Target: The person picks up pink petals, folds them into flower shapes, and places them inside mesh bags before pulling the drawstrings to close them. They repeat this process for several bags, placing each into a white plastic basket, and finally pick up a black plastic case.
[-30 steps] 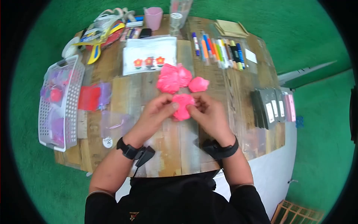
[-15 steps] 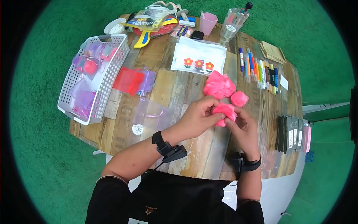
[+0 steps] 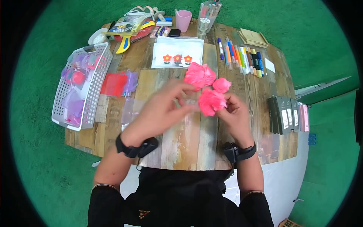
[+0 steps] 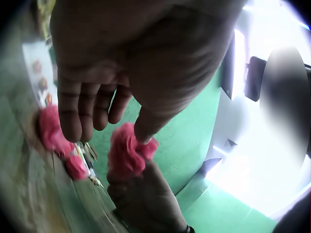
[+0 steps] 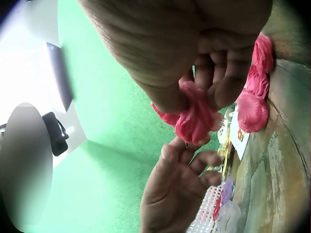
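Note:
A ruffled clump of pink petals (image 3: 210,102) is held above the table, pinched between the thumb and fingers of my right hand (image 3: 237,119). Its folded, cloth-like layers show closer up in the right wrist view (image 5: 195,119). To the left of it, my left hand (image 3: 159,109) is held apart with loosely bent fingers and nothing in its grasp. In the left wrist view, the left thumb overlaps the held petals (image 4: 127,153). Just beyond the hands, a larger heap of pink petals (image 3: 198,75) lies on the wood beside a smaller pink clump (image 3: 222,85).
On the left, a white basket (image 3: 96,81) holds mesh bags, with red and purple pouches (image 3: 114,84) alongside. A flower-printed white pouch (image 3: 160,49), pink cup (image 3: 183,21) and row of markers (image 3: 242,58) stand farther back. Dark boxes (image 3: 280,115) line the right edge.
Both hands were pinching the pink clump together; now the left hand has let go and drawn away leftward, while the right keeps hold. The head view has swung as well.

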A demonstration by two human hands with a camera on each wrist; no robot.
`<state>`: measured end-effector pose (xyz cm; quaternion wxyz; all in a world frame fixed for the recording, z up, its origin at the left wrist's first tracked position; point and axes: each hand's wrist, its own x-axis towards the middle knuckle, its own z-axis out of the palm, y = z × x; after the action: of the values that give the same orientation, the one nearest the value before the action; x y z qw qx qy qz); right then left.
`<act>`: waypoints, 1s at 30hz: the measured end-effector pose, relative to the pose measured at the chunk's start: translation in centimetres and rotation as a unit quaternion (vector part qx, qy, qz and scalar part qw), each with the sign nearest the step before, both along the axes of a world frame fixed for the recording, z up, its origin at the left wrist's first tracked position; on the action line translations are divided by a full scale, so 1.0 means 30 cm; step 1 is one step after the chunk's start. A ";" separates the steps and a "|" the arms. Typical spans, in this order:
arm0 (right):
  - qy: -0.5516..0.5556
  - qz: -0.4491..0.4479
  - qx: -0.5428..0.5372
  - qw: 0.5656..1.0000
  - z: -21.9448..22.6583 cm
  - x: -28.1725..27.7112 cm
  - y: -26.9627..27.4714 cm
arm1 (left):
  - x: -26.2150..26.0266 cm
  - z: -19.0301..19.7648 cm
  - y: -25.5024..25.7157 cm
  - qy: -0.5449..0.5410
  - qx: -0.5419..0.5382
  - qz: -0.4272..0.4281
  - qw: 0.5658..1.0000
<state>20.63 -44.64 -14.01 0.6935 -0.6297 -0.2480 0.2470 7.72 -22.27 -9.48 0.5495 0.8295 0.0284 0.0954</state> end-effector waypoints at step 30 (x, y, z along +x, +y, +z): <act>0.043 0.126 0.039 0.990 0.023 -0.148 0.121 | -0.139 -0.018 0.060 -0.104 0.331 -0.010 0.938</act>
<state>16.18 -41.02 -13.32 0.6904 -0.5549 -0.3052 0.3496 3.54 -20.47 -10.02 0.2450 0.9501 -0.0704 0.1796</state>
